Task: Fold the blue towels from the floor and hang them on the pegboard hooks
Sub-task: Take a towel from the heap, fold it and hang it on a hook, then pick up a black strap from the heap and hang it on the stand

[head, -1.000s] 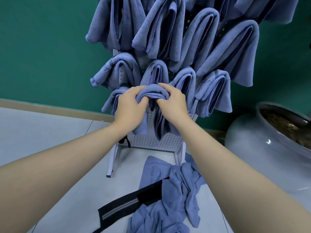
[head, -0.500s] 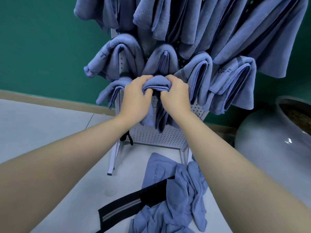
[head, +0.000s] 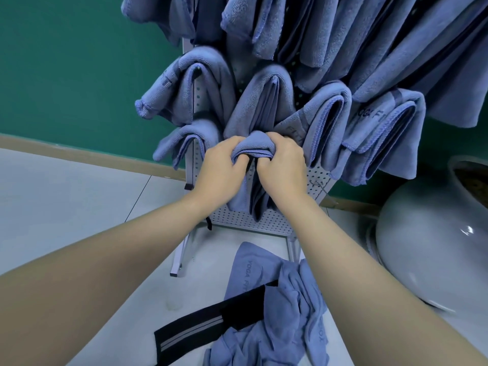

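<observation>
The green wall (head: 66, 75) fills the background, and in front of it stands the white pegboard (head: 250, 220), a flat metal sheet with many small holes, on thin legs on the pale tiled floor (head: 66, 202). At the right edge of the floor sits a big round ceramic pot (head: 427, 247), smooth and glossy. Almost all the upper part of the pegboard is covered by hung towels (head: 327, 122), each one folded into a thick soft loop over a hook. On the floor before the legs lies a loose heap of blue towels (head: 280, 313), wrinkled, crossed by a black strap (head: 211, 323) with grey stripes. Near the lower edge of the pegboard, in its middle, both hands hold the folded towel (head: 253, 146) at its top fold: the left hand (head: 219, 170) and the right hand (head: 282, 170) have the fingers curled round the fold from each side, and the tails hang down between the wrists. The hook under it is hidden. The towel looks light, limp and a little fluffy, like microfibre, with stitched edges; I think it will not slip, but it sags, so the top fold is the best place to grip.
</observation>
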Demonstrator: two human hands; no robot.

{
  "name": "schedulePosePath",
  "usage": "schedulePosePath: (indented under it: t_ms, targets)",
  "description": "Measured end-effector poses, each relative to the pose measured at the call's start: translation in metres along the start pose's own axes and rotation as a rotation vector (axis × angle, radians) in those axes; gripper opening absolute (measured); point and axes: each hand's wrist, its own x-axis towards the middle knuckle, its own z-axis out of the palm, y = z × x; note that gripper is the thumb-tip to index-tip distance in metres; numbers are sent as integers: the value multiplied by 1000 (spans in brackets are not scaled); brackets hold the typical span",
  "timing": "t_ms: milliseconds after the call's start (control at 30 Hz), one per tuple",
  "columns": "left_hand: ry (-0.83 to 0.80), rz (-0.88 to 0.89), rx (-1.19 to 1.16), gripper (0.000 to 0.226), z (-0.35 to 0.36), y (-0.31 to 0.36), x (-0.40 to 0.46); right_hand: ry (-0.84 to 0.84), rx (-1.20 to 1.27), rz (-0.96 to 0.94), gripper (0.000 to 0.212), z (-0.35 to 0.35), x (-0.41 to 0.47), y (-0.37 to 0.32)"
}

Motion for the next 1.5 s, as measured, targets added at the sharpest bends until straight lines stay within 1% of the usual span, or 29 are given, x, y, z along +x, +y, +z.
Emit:
schedulePosePath:
  t_ms: [100,200,267,333,400,433,467,500,567,600,667,767,833,867,900,967,1067,1167,1233,1300,1333,1400,1467,1500]
  targets:
    - [17,-2,-27,34,4,1,0,-33,-62,10,38,-4,3,-2]
    - [30,12,-37,40,8,-2,-4,-43,-51,23,36,-1,2,0]
    - [4,20,-40,43,11,-5,-10,-18,42,10,35,8,-3,5]
    - [-12,-1,-32,43,15,-9,-17,1,164,16,39,17,-14,10]
    - [-26,-44,-17,37,19,-14,-23,-20,224,72,48,23,-24,16]
    - [-41,-61,-12,33,20,-17,-28,-33,231,115,48,25,-28,18]
    - [-61,-72,-8,31,20,-19,-32,-45,233,149,44,26,-32,20]
    - [-84,-80,-11,31,20,-22,-38,-61,230,166,36,29,-36,22]
    - [-132,-97,-22,32,18,-29,-52,-101,200,180,11,37,-49,29]
    - [-146,-106,-17,32,16,-35,-59,-122,192,186,8,41,-57,34]
    - [-159,-124,9,29,12,-49,-74,-155,210,195,16,49,-78,46]
    - [-227,-205,99,23,6,-77,-98,-241,241,253,14,58,-116,66]
    - [-322,-291,186,40,2,-96,-119,-316,287,349,31,67,-143,82]
    - [-373,-334,228,48,0,-104,-132,-349,291,386,35,72,-157,91]
    - [-423,-365,278,51,-1,-112,-145,-386,273,406,36,76,-171,101]
    - [-533,-412,348,48,0,-129,-171,-467,175,422,35,83,-199,122]
    - [-683,-505,354,47,6,-152,-208,-596,41,472,36,89,-238,154]
    - [-758,-597,348,55,20,-173,-238,-737,8,543,42,93,-272,179]
    - [-776,-660,369,62,33,-187,-254,-788,-9,551,44,98,-290,189]
    - [-803,-641,495,67,43,-197,-266,-805,-24,546,45,104,-303,193]
    - [-817,-604,581,66,46,-201,-270,-793,-31,538,46,107,-308,195]
    - [-847,-563,683,53,51,-207,-275,-763,-54,509,46,111,-312,199]
    - [-897,-585,653,37,50,-213,-277,-759,-76,484,47,114,-313,202]
    - [-915,-613,575,33,49,-216,-278,-764,-81,476,48,115,-313,204]
